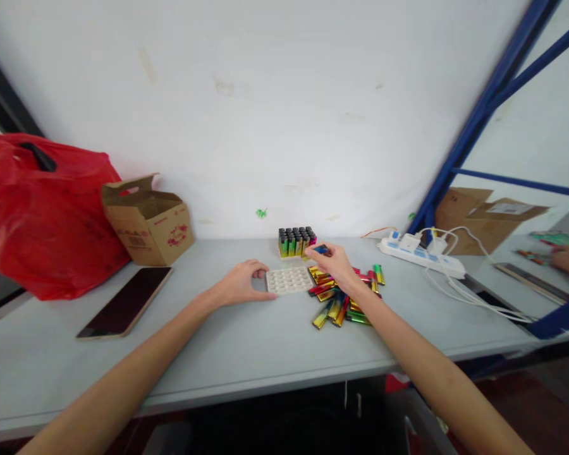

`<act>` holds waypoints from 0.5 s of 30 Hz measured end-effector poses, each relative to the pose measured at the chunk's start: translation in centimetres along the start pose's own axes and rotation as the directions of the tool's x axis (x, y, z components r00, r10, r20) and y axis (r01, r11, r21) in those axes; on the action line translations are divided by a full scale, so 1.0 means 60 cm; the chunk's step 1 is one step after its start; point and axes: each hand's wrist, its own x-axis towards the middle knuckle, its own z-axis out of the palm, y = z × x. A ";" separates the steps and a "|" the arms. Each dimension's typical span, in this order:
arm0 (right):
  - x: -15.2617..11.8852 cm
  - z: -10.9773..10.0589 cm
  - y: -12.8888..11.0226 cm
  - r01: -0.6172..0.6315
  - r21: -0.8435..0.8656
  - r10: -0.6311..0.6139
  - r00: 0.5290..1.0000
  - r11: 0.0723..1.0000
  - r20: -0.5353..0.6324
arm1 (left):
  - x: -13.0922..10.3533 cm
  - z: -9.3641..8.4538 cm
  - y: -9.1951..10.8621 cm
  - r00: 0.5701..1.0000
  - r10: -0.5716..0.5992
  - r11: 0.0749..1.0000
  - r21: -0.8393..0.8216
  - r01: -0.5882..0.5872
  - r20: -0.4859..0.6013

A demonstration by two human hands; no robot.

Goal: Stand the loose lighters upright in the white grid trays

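At the centre of the frame a white plastic tray with rows of round empty sockets (289, 280) lies flat on the pale grey table (246, 341). The left hand (241, 283) rests at the tray's left edge, fingers curled against it. The right hand (336, 264) hovers just right of the tray, fingertips pinched on a small blue lighter (320, 249). Below that hand lies a loose heap of shiny gold, green and red lighters (344, 297). Just behind the tray stands a second tray filled with upright black-capped lighters (296, 242). At the left sit an open brown cardboard box (148, 219), its inside hidden, a red plastic bag (42, 212) and a dark phone (126, 302). A white power strip (420, 253) lies at the right.
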 end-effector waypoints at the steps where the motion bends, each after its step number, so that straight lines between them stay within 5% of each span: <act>1: 0.001 0.001 0.001 0.016 -0.038 -0.017 0.999 0.999 -0.030 | 0.000 0.000 0.001 1.000 -0.001 1.000 -0.003 0.001 0.000; 7: 0.002 0.008 0.004 0.053 0.064 -0.054 0.999 0.996 0.003 | 0.002 0.007 0.014 1.000 -0.006 1.000 -0.001 0.006 0.004; 15: -0.010 0.021 -0.019 -0.088 0.195 0.060 0.987 0.977 0.148 | 0.004 0.021 0.029 1.000 -0.024 0.999 0.025 0.024 -0.018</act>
